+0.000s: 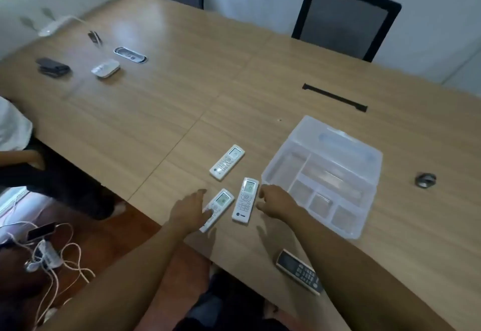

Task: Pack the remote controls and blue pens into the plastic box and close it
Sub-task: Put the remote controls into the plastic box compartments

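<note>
Three white remote controls lie on the wooden table point(182, 91): one farther off point(227, 162), one in the middle point(245, 200), and one nearest the table edge point(217, 208). My left hand point(190, 212) rests on the nearest one, fingers laid over its lower half. My right hand point(273, 201) hovers just right of the middle remote, fingers loosely curled, holding nothing. A fourth remote with dark buttons point(299, 270) lies under my right forearm. The clear plastic box point(325, 174) stands open to the right, its divided tray empty. I see no blue pens.
A black strip point(334, 97) lies beyond the box and a tape roll point(425, 180) to its right. Small devices point(105, 68) and a dark case point(53, 67) sit far left. Another person sits at the left edge point(15, 132). A black chair point(346, 20) stands behind the table.
</note>
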